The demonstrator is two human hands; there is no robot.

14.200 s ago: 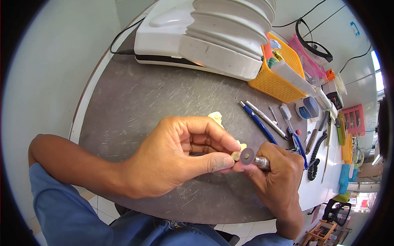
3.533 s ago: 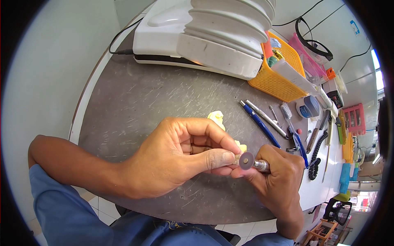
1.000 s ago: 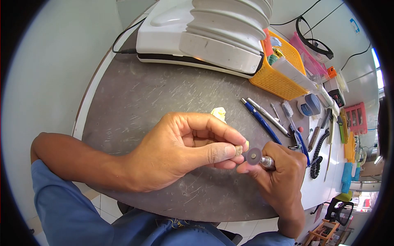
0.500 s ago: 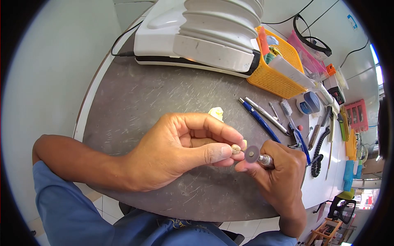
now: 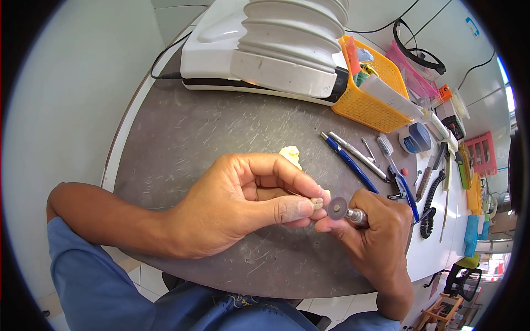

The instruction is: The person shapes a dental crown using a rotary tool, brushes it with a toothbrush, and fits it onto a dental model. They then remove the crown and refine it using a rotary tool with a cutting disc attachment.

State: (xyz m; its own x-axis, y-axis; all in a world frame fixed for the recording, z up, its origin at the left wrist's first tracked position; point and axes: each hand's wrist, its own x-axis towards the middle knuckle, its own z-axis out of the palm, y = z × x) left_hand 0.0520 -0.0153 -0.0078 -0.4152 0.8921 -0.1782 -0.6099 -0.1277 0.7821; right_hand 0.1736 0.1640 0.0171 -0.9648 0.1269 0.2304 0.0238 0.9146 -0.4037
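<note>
Between thumb and fingertips, my left hand [image 5: 248,198] pinches a small tooth-shaped piece [image 5: 316,203], off-white and beige. My right hand [image 5: 375,231] is wrapped round a metal rotary handpiece [image 5: 357,216], which carries a thin round grey disc [image 5: 337,208]. The disc faces the small piece from just to its right; whether they touch is hard to tell. Behind my left hand, a pale yellow lump [image 5: 290,156] lies on the grey table [image 5: 182,132].
A white machine with a ribbed hose [image 5: 292,33] stands at the back. Beside it is a yellow basket [image 5: 372,107] of odds and ends. A blue pen [image 5: 350,163], a silver tool [image 5: 359,154], a toothbrush [image 5: 389,151] and a blue-lidded jar [image 5: 415,138] lie at the right.
The small piece has been turned slightly in my left fingertips, and my left index fingertip has shifted a little down and left. My right hand and the disc have hardly moved.
</note>
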